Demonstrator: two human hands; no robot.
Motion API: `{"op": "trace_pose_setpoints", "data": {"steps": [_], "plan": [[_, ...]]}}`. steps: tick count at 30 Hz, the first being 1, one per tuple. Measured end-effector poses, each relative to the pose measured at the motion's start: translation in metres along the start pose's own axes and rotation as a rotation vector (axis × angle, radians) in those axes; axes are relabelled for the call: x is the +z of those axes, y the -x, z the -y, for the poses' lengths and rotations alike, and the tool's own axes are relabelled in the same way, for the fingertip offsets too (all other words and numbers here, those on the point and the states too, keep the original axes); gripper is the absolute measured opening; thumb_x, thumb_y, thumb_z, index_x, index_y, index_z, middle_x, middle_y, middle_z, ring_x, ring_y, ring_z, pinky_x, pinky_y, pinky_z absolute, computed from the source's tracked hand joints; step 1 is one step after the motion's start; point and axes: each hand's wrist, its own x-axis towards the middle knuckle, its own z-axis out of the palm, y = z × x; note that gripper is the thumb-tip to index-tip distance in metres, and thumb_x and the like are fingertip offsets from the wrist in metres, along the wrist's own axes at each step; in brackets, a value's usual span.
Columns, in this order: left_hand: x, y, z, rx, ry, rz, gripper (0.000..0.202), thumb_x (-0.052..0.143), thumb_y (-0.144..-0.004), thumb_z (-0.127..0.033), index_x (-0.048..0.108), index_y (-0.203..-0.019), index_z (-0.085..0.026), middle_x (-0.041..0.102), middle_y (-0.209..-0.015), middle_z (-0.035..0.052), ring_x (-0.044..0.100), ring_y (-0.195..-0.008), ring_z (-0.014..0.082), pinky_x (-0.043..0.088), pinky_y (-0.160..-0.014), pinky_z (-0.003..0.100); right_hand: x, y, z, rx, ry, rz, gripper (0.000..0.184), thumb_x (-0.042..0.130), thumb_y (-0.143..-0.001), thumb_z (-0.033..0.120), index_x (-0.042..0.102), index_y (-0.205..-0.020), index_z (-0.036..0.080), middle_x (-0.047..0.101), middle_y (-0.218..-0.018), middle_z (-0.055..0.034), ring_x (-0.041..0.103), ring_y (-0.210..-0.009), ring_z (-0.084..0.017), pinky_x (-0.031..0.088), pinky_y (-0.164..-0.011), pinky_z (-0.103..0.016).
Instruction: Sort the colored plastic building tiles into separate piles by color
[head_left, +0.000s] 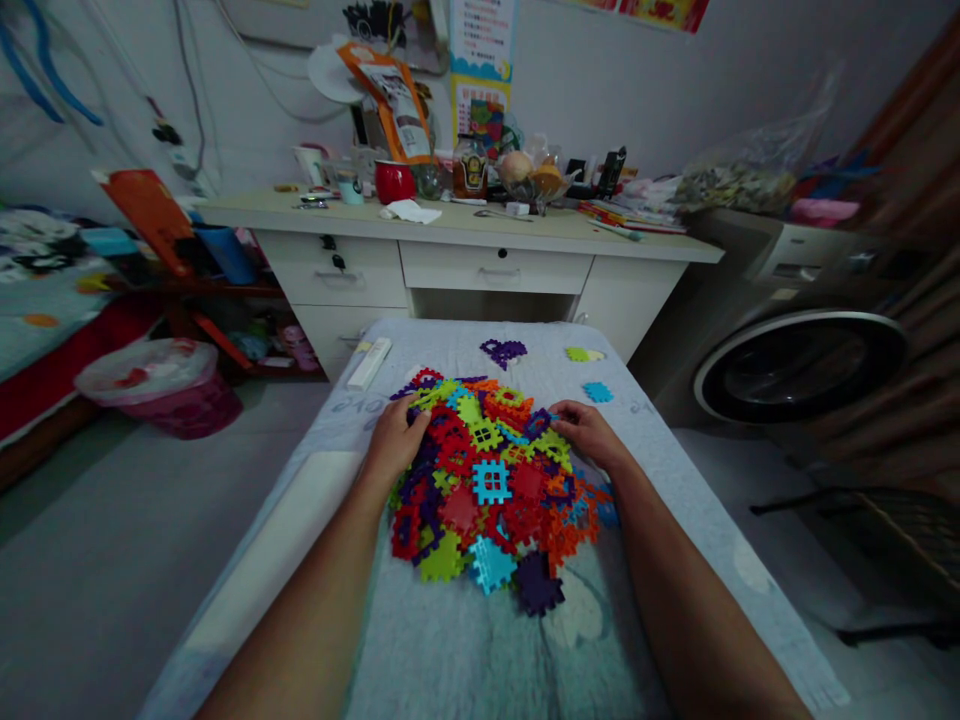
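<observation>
A heap of flat, toothed plastic building tiles in red, orange, green, blue and purple lies on a cloth-covered table. My left hand rests on the heap's left side, fingers curled over the pieces. My right hand lies on the heap's right side, fingertips bent onto a purple tile. Whether either hand grips a piece is hidden. Three loose tiles lie beyond the heap: purple, green, blue.
A white stick-like object lies at the table's far left. Behind stands a cluttered white desk with drawers. A pink bin sits on the floor at left, a washing machine at right, a dark chair beside the table.
</observation>
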Motion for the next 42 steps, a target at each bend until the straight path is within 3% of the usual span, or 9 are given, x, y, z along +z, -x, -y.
{"op": "trace_pose_setpoints", "data": {"steps": [5,11,18,22,28,32,37,42], "plan": [[-0.006,0.001,-0.003,0.043,-0.108,0.068,0.050,0.046,-0.090,-0.041,0.054,-0.131,-0.013,0.059,-0.132,0.0153,0.054,-0.124,0.0267,0.039,-0.109,0.042,0.003,0.003,0.010,-0.014,-0.075,-0.027,0.027,0.072,-0.069,0.041,0.067,-0.084,0.019,0.059,-0.068,0.0033,0.050,-0.061,-0.012,0.038,-0.059,-0.024],[-0.001,0.001,0.000,0.053,-0.113,0.017,0.047,0.048,-0.090,-0.041,0.056,-0.129,-0.015,0.062,-0.128,0.0148,0.057,-0.120,0.0273,0.042,-0.106,0.044,-0.002,0.000,0.008,-0.045,-0.037,-0.214,0.029,0.071,-0.067,0.042,0.068,-0.082,0.019,0.061,-0.065,0.0018,0.050,-0.056,-0.012,0.040,-0.055,-0.026],[0.003,0.001,0.001,0.023,-0.116,-0.018,0.047,0.049,-0.089,-0.042,0.058,-0.127,-0.017,0.064,-0.125,0.0133,0.059,-0.118,0.0274,0.044,-0.104,0.043,-0.047,-0.004,-0.017,-0.078,0.272,-0.705,0.034,0.062,-0.068,0.040,0.072,-0.091,0.016,0.071,-0.087,-0.0094,0.062,-0.075,-0.021,0.050,-0.076,-0.036],[0.002,0.001,0.000,0.009,-0.123,-0.016,0.049,0.048,-0.089,-0.042,0.057,-0.128,-0.015,0.063,-0.127,0.0143,0.057,-0.119,0.0278,0.042,-0.105,0.043,-0.068,-0.002,-0.029,-0.062,0.460,-0.842,0.036,0.056,-0.071,0.034,0.073,-0.096,0.014,0.070,-0.096,-0.0128,0.063,-0.081,-0.023,0.051,-0.083,-0.039],[0.001,0.002,0.001,0.030,-0.120,-0.017,0.047,0.047,-0.089,-0.043,0.057,-0.127,-0.018,0.064,-0.124,0.0126,0.059,-0.116,0.0269,0.044,-0.103,0.042,-0.066,-0.001,-0.035,0.000,0.607,-0.751,0.045,0.046,-0.072,0.019,0.070,-0.108,0.008,0.066,-0.107,-0.0178,0.063,-0.092,-0.025,0.047,-0.093,-0.040],[0.001,0.001,0.001,0.035,-0.118,-0.021,0.048,0.047,-0.089,-0.045,0.058,-0.127,-0.017,0.065,-0.121,0.0124,0.059,-0.114,0.0270,0.044,-0.103,0.042,-0.060,0.001,-0.037,0.023,0.695,-0.681,0.049,0.044,-0.069,0.012,0.069,-0.111,0.011,0.065,-0.112,-0.0156,0.060,-0.101,-0.026,0.044,-0.098,-0.040],[0.001,0.001,0.001,0.025,-0.126,-0.009,0.050,0.047,-0.089,-0.046,0.057,-0.128,-0.016,0.064,-0.124,0.0135,0.059,-0.115,0.0277,0.044,-0.103,0.042,-0.060,0.003,-0.040,0.076,0.748,-0.647,0.049,0.043,-0.069,0.010,0.070,-0.111,0.008,0.065,-0.111,-0.0180,0.058,-0.106,-0.028,0.042,-0.100,-0.041],[0.000,0.000,0.001,-0.005,-0.125,0.003,0.053,0.047,-0.088,-0.046,0.056,-0.129,-0.014,0.064,-0.125,0.0151,0.059,-0.116,0.0287,0.045,-0.102,0.043,-0.057,0.004,-0.040,0.182,0.847,-0.620,0.042,0.048,-0.073,0.013,0.073,-0.108,0.017,0.058,-0.128,-0.0167,0.050,-0.123,-0.031,0.037,-0.104,-0.048]]}}
